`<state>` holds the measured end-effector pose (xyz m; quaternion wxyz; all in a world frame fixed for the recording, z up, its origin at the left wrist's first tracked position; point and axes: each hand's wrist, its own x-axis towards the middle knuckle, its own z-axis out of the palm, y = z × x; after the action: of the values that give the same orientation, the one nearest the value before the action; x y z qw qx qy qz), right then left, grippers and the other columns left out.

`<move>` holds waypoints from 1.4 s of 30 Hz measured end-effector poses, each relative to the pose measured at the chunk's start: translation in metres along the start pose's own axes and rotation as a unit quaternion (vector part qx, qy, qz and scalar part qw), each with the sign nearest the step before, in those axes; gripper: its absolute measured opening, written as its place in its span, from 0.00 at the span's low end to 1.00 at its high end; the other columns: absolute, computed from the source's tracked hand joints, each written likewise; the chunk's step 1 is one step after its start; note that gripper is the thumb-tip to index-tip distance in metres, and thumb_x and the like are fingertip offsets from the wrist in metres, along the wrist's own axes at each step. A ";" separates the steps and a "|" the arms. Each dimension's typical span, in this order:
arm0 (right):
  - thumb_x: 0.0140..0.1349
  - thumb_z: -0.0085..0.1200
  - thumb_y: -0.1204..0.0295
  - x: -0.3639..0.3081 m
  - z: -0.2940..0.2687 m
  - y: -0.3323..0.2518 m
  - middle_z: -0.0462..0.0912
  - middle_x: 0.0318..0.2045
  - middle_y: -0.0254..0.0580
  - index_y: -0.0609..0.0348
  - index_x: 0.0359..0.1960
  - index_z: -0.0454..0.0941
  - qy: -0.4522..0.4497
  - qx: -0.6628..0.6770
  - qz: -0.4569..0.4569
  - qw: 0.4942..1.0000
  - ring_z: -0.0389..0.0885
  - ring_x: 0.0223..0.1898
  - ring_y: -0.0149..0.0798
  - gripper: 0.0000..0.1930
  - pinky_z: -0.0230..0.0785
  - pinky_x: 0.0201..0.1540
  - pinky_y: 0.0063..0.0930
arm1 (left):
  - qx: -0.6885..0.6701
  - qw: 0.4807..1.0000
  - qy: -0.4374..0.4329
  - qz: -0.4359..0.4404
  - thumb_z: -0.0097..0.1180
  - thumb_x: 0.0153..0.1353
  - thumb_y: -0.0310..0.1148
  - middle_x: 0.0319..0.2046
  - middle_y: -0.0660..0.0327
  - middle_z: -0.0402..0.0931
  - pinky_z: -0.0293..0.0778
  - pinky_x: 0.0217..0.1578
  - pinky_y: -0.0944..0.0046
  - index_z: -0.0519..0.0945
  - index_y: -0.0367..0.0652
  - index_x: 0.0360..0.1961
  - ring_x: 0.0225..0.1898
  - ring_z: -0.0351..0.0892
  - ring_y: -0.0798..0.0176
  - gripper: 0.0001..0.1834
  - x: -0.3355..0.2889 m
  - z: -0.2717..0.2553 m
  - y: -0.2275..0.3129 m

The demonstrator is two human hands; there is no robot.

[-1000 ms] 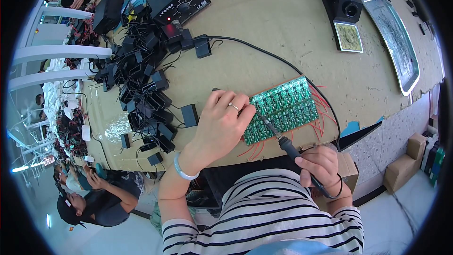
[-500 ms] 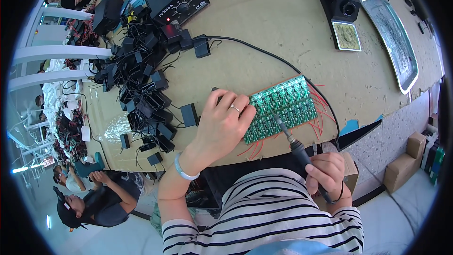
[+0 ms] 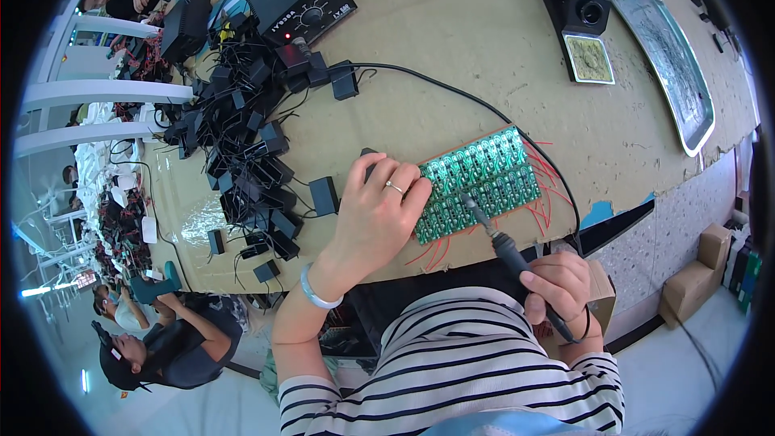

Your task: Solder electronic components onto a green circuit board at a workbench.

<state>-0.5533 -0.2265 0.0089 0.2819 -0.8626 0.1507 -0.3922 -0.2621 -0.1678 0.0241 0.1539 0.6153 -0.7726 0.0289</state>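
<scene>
A green circuit board (image 3: 483, 182) lies slantwise on the table, red wires (image 3: 549, 186) poking out from under its edges. My left hand (image 3: 379, 208) is at the board's left end with its fingers curled. A small black box (image 3: 368, 152), mostly hidden by the hand, peeks out at the fingertips. In my right hand (image 3: 559, 289) is a soldering iron (image 3: 508, 252), its fingers closed around the dark handle. The iron points up and left, and its tip is over the board's middle rows; whether it touches is too small to tell.
A heap of black boxes with wires (image 3: 242, 129) covers the left side, beside a soldering station (image 3: 303, 4). A black iron holder with a sponge tray (image 3: 575, 20) and a metal tray (image 3: 666, 64) stand far right. The iron's cable (image 3: 468, 97) arcs behind the board.
The iron's tip has shifted slightly left and up over the board. My left hand has moved a little left, still at the board's end.
</scene>
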 end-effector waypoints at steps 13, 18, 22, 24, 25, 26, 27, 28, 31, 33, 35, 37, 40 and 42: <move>0.54 0.57 0.75 0.009 0.019 0.003 0.79 0.24 0.37 0.65 0.40 0.84 -0.038 0.002 -0.065 0.997 0.81 0.24 0.36 0.13 0.77 0.26 0.26 | 0.008 1.000 -0.015 0.001 0.62 0.50 0.26 0.35 0.62 0.74 0.69 0.56 0.50 0.81 0.41 0.33 0.40 0.75 0.59 0.07 0.002 -0.001 0.001; 0.56 0.56 0.73 0.010 0.018 0.004 0.78 0.23 0.37 0.65 0.39 0.84 -0.035 -0.003 -0.080 0.996 0.80 0.23 0.35 0.11 0.76 0.24 0.25 | 0.006 0.999 -0.039 -0.002 0.65 0.50 0.27 0.37 0.62 0.75 0.68 0.57 0.49 0.82 0.41 0.34 0.42 0.75 0.58 0.09 0.002 -0.002 0.001; 0.56 0.57 0.72 0.010 0.019 0.006 0.78 0.23 0.37 0.65 0.38 0.84 -0.033 -0.007 -0.072 0.997 0.80 0.23 0.35 0.11 0.75 0.24 0.25 | 0.016 1.000 -0.014 0.002 0.58 0.52 0.26 0.33 0.62 0.74 0.68 0.57 0.51 0.79 0.42 0.29 0.38 0.75 0.61 0.03 0.004 -0.001 0.002; 0.56 0.57 0.72 0.010 0.019 0.006 0.78 0.23 0.37 0.65 0.37 0.84 -0.035 -0.007 -0.072 0.997 0.80 0.23 0.35 0.11 0.75 0.24 0.25 | 0.014 1.000 -0.014 0.001 0.58 0.52 0.27 0.33 0.61 0.74 0.68 0.57 0.51 0.79 0.42 0.29 0.38 0.75 0.61 0.03 0.004 0.000 0.002; 0.57 0.57 0.72 0.011 0.019 0.004 0.77 0.23 0.36 0.65 0.37 0.84 -0.039 -0.012 -0.076 0.996 0.79 0.23 0.35 0.10 0.74 0.24 0.24 | 0.016 1.000 -0.015 0.005 0.57 0.52 0.27 0.33 0.61 0.74 0.68 0.57 0.50 0.79 0.41 0.29 0.38 0.75 0.60 0.03 0.003 0.000 0.002; 0.57 0.57 0.72 0.013 0.019 0.003 0.77 0.23 0.36 0.65 0.36 0.83 -0.042 -0.017 -0.080 0.996 0.79 0.24 0.35 0.10 0.73 0.24 0.24 | 0.018 1.000 -0.017 0.008 0.57 0.53 0.27 0.33 0.60 0.74 0.68 0.57 0.49 0.79 0.41 0.29 0.39 0.75 0.59 0.03 0.003 0.000 0.002; 0.57 0.57 0.72 0.015 0.017 0.002 0.77 0.23 0.36 0.65 0.36 0.83 -0.042 -0.018 -0.079 0.996 0.79 0.24 0.35 0.10 0.73 0.24 0.24 | 0.017 1.000 -0.016 0.008 0.57 0.53 0.27 0.33 0.60 0.74 0.68 0.57 0.49 0.79 0.41 0.29 0.39 0.75 0.59 0.03 0.003 0.000 0.002; 0.59 0.58 0.71 0.018 0.015 0.001 0.77 0.23 0.36 0.64 0.36 0.83 -0.066 -0.042 -0.109 0.991 0.78 0.24 0.35 0.09 0.73 0.24 0.23 | 0.015 0.999 -0.033 0.005 0.61 0.49 0.27 0.35 0.61 0.75 0.68 0.58 0.48 0.81 0.40 0.31 0.40 0.76 0.59 0.07 0.004 -0.001 0.003; 0.61 0.58 0.69 0.029 0.010 -0.008 0.75 0.22 0.34 0.63 0.36 0.82 -0.100 -0.082 -0.148 0.981 0.78 0.25 0.33 0.09 0.70 0.25 0.21 | 0.014 0.999 -0.045 0.005 0.65 0.46 0.26 0.36 0.62 0.75 0.68 0.58 0.48 0.82 0.40 0.33 0.41 0.76 0.59 0.11 0.004 -0.002 0.003; 0.64 0.54 0.68 0.036 0.006 -0.011 0.76 0.23 0.33 0.61 0.36 0.83 -0.156 -0.126 -0.203 0.958 0.79 0.25 0.33 0.09 0.71 0.24 0.21 | 0.016 0.999 -0.042 0.009 0.65 0.46 0.26 0.35 0.62 0.75 0.68 0.58 0.48 0.82 0.40 0.33 0.41 0.76 0.59 0.11 0.004 -0.002 0.003; 0.62 0.54 0.69 0.043 0.003 -0.012 0.77 0.23 0.32 0.60 0.35 0.84 -0.165 -0.134 -0.209 0.955 0.79 0.25 0.33 0.09 0.71 0.25 0.21 | 0.020 0.999 -0.045 0.011 0.65 0.46 0.26 0.35 0.62 0.75 0.68 0.58 0.48 0.82 0.40 0.33 0.41 0.76 0.59 0.10 0.003 -0.002 0.002; 0.66 0.55 0.63 0.044 -0.001 -0.010 0.77 0.23 0.32 0.59 0.37 0.84 -0.188 -0.140 -0.221 0.947 0.79 0.25 0.33 0.12 0.71 0.25 0.21 | 0.020 0.999 -0.048 0.008 0.64 0.47 0.26 0.35 0.62 0.75 0.68 0.58 0.49 0.82 0.40 0.33 0.40 0.76 0.59 0.10 0.004 -0.002 0.003; 0.68 0.56 0.57 0.036 -0.009 -0.006 0.77 0.23 0.32 0.58 0.37 0.83 -0.146 -0.085 -0.176 0.970 0.81 0.26 0.34 0.16 0.71 0.25 0.23 | 0.023 0.999 -0.042 0.003 0.64 0.47 0.26 0.34 0.62 0.75 0.68 0.59 0.49 0.81 0.40 0.32 0.40 0.77 0.59 0.09 0.003 0.000 0.004; 0.69 0.55 0.57 0.033 -0.014 -0.005 0.78 0.24 0.34 0.59 0.38 0.83 -0.117 -0.069 -0.160 0.978 0.81 0.25 0.34 0.16 0.72 0.25 0.22 | 0.024 0.999 -0.034 0.004 0.64 0.47 0.25 0.34 0.62 0.75 0.68 0.59 0.49 0.81 0.40 0.32 0.40 0.77 0.59 0.09 0.003 0.001 0.004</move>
<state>-0.5420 -0.2430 0.0390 0.1704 -0.9329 0.0035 -0.3174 -0.2666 -0.1703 0.0246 0.1127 0.6166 -0.7787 0.0271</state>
